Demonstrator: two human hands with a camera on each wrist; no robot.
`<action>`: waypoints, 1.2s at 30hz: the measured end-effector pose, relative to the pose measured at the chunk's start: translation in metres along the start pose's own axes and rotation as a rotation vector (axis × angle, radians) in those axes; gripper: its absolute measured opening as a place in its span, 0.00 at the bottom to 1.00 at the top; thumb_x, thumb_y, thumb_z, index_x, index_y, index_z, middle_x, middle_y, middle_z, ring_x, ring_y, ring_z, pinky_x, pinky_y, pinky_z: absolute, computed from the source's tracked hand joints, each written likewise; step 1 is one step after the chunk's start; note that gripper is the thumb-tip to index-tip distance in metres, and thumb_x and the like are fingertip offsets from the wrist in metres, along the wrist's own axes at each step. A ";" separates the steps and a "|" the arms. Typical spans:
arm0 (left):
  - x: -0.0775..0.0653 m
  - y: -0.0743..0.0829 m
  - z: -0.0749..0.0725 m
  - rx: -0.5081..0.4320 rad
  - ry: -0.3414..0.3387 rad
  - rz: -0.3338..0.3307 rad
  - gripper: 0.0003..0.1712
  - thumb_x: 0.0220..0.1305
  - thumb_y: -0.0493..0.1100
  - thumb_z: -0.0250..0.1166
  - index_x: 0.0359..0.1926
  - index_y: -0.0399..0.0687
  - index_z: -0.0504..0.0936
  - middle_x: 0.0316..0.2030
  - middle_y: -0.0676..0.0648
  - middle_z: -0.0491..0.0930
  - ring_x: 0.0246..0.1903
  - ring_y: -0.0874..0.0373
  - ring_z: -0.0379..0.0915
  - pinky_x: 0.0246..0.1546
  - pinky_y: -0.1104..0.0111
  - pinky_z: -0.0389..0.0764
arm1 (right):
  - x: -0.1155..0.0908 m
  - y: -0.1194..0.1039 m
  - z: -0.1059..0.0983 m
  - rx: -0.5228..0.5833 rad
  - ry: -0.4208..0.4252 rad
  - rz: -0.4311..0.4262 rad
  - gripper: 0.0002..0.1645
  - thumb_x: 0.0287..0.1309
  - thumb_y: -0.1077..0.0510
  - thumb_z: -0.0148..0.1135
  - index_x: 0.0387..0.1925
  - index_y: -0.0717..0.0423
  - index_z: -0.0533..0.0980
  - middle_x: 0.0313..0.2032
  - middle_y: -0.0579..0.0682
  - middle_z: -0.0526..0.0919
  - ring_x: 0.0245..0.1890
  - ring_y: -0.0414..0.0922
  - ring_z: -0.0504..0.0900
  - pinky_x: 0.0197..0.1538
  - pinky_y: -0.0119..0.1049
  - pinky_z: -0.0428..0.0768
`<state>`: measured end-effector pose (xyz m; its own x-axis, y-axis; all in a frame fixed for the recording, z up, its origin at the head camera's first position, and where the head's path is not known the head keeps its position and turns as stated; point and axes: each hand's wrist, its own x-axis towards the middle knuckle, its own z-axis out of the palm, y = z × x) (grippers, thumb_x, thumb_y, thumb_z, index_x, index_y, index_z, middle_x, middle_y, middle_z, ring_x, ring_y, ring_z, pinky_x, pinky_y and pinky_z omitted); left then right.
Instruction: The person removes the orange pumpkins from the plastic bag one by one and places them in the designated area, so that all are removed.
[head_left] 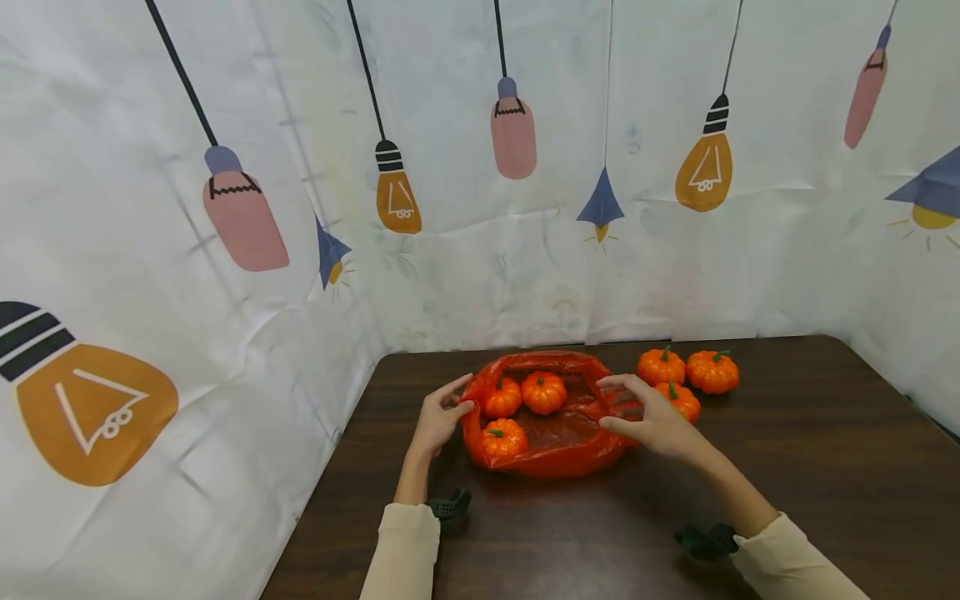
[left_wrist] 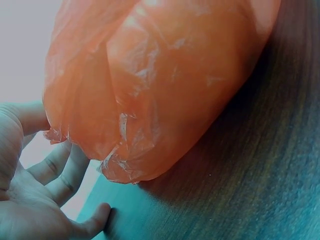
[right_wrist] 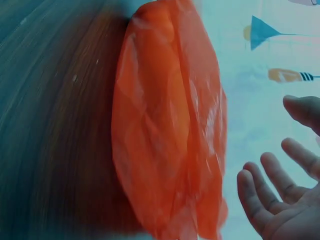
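While your left hand's [head_left: 437, 423] fingers stand apart at the near-left rim, touching the plastic (whether they pinch it can't be told), the crinkled, glossy, translucent orange-red plastic bag [head_left: 558, 461] gapes open between your two sets of fingers. Inside, nearer your left fingertips, sit three ribbed orange mini pumpkins [head_left: 543, 393]. Your right hand [head_left: 658, 422] has its fingers spread, slightly bent, by the opposite rim; just beyond them, three green-stemmed loose pumpkins [head_left: 712, 372] cluster on the dark wood-grain table [head_left: 810, 467].
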<state>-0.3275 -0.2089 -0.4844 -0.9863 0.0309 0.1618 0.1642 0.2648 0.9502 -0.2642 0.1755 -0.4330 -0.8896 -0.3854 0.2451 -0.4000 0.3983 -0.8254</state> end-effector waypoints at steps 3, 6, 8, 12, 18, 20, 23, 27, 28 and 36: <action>0.001 0.000 0.000 -0.005 0.002 -0.005 0.29 0.66 0.33 0.68 0.67 0.51 0.80 0.36 0.38 0.81 0.35 0.56 0.73 0.35 0.64 0.73 | 0.011 -0.004 0.010 0.018 -0.036 0.027 0.34 0.64 0.46 0.70 0.68 0.46 0.69 0.65 0.57 0.74 0.61 0.60 0.75 0.55 0.49 0.80; 0.001 0.001 0.000 -0.008 -0.003 -0.010 0.29 0.66 0.31 0.67 0.68 0.47 0.79 0.36 0.36 0.80 0.34 0.55 0.74 0.35 0.62 0.74 | 0.024 -0.007 0.018 0.017 -0.068 0.050 0.35 0.63 0.45 0.71 0.68 0.45 0.69 0.65 0.57 0.74 0.62 0.59 0.75 0.58 0.51 0.79; 0.001 0.002 -0.001 -0.005 -0.004 -0.009 0.29 0.66 0.30 0.66 0.68 0.47 0.79 0.36 0.35 0.80 0.35 0.55 0.74 0.36 0.61 0.74 | 0.034 -0.008 0.023 0.017 -0.086 0.061 0.36 0.62 0.45 0.71 0.68 0.49 0.69 0.65 0.58 0.74 0.63 0.59 0.75 0.60 0.53 0.78; -0.001 0.004 -0.001 -0.007 0.000 0.003 0.28 0.67 0.32 0.67 0.67 0.51 0.80 0.36 0.38 0.81 0.35 0.56 0.74 0.35 0.63 0.74 | 0.052 -0.003 0.034 0.023 -0.112 0.096 0.41 0.62 0.44 0.72 0.70 0.53 0.68 0.68 0.60 0.71 0.64 0.59 0.73 0.63 0.55 0.77; -0.001 0.004 0.000 0.000 -0.006 -0.001 0.29 0.67 0.34 0.68 0.68 0.50 0.79 0.37 0.38 0.81 0.36 0.56 0.74 0.35 0.64 0.73 | 0.072 0.009 0.049 0.001 -0.099 0.165 0.40 0.62 0.49 0.72 0.72 0.52 0.68 0.71 0.59 0.65 0.66 0.61 0.70 0.65 0.57 0.74; -0.001 0.003 0.000 0.000 -0.009 -0.009 0.29 0.67 0.34 0.67 0.69 0.49 0.78 0.38 0.37 0.81 0.36 0.56 0.74 0.37 0.62 0.74 | 0.077 0.011 0.053 -0.011 -0.098 0.180 0.40 0.62 0.50 0.72 0.72 0.52 0.68 0.72 0.60 0.63 0.66 0.61 0.69 0.65 0.58 0.74; -0.002 0.005 -0.001 -0.009 -0.021 -0.027 0.30 0.67 0.33 0.67 0.69 0.49 0.77 0.38 0.36 0.81 0.37 0.56 0.74 0.38 0.58 0.75 | 0.084 0.013 0.057 -0.023 -0.104 0.192 0.42 0.62 0.49 0.72 0.73 0.52 0.67 0.73 0.62 0.60 0.65 0.62 0.69 0.64 0.59 0.72; -0.007 0.017 -0.004 -0.020 -0.056 -0.043 0.30 0.68 0.32 0.66 0.69 0.48 0.77 0.39 0.36 0.80 0.37 0.55 0.75 0.38 0.58 0.75 | 0.090 0.017 0.060 -0.008 -0.118 0.206 0.44 0.62 0.49 0.72 0.75 0.51 0.64 0.75 0.65 0.56 0.66 0.63 0.67 0.66 0.61 0.70; -0.009 0.021 -0.005 -0.022 -0.063 -0.045 0.29 0.68 0.32 0.66 0.69 0.48 0.77 0.39 0.36 0.80 0.36 0.55 0.75 0.37 0.59 0.75 | 0.091 0.018 0.061 -0.003 -0.121 0.209 0.45 0.62 0.49 0.72 0.76 0.51 0.64 0.75 0.65 0.55 0.67 0.64 0.66 0.66 0.62 0.69; -0.016 0.035 -0.004 -0.012 -0.064 -0.024 0.29 0.68 0.32 0.66 0.69 0.44 0.77 0.38 0.37 0.80 0.36 0.56 0.73 0.34 0.65 0.73 | 0.099 0.029 0.069 0.035 -0.104 0.266 0.48 0.60 0.50 0.74 0.77 0.51 0.61 0.76 0.67 0.54 0.70 0.64 0.64 0.70 0.64 0.66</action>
<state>-0.3064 -0.2042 -0.4529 -0.9888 0.0860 0.1217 0.1399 0.2548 0.9568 -0.3486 0.0910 -0.4675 -0.9344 -0.3547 -0.0343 -0.1461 0.4690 -0.8711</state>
